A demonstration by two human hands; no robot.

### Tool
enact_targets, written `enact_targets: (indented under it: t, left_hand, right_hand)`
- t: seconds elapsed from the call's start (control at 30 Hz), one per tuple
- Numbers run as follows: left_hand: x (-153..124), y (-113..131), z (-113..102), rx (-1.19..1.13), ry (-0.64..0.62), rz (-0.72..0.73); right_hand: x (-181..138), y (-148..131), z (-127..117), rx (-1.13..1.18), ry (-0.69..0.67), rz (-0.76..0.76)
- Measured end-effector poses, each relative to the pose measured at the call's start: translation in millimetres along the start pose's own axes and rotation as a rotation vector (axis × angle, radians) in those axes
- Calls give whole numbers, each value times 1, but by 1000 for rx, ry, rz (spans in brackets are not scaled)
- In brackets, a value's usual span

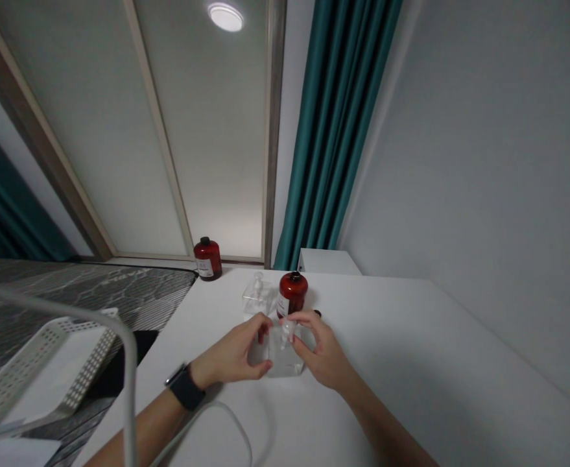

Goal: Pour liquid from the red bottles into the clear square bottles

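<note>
A right hand [327, 358] pinches the clear rounded stopper [287, 329] atop a clear square bottle [283, 360] on the white table [411, 344].
The left hand [236, 353] curves its fingers wide at the bottle's left side, contact unclear; just behind stand a red round-shouldered bottle [294, 289] and another clear square bottle [257, 300].

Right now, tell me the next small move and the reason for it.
I'd probably steady the clear bottle with the left hand: its thumb and fingers are spread at the bottle's left side, though I can't confirm a firm grip, while the right hand pinches the clear stopper on top.
</note>
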State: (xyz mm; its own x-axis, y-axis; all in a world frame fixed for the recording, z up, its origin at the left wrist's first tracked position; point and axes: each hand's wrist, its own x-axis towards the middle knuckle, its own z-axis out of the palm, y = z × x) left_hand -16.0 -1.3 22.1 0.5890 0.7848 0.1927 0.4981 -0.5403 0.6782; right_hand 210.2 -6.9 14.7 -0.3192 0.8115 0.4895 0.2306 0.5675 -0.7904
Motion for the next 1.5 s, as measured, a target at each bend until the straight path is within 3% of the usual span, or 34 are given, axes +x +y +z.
enact_targets:
  t: [0.63, 1.0, 1.5]
  left_hand:
    - [1, -1, -1, 1, 2, 20]
    - [1, -7, 2, -24, 12, 48]
    - [3, -4, 2, -25, 0, 19]
  right_hand:
    - [-2, 0, -2, -109, -58, 16]
    - [-4, 3, -7, 40, -161, 118]
    - [-4, 4, 1, -7, -141, 180]
